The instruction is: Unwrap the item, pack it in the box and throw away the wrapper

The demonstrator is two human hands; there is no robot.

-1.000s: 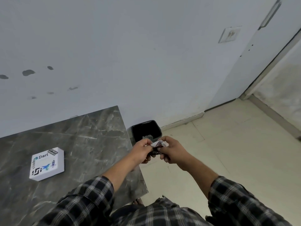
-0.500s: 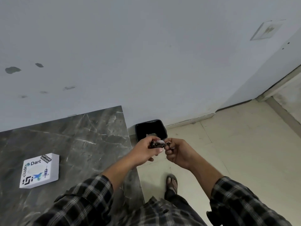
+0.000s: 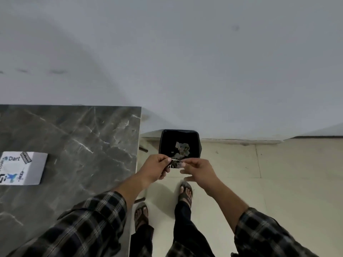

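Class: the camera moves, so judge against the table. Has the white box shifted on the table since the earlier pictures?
Cannot tell. The white box sits far from the table's right edge, as before; its shift in the picture matches the camera's turn.

White box [image 3: 23,167] on marble table [image 3: 83,138]

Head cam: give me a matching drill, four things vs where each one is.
Things:
1. white box
2. black bin
3. wrapped item
4. crumpled wrappers

Places:
A. pinched between left hand and right hand
B. on the marble tabletop
C. inside the bin
D. on the floor by the wall

Pairs: 1-B, 2-D, 3-A, 4-C
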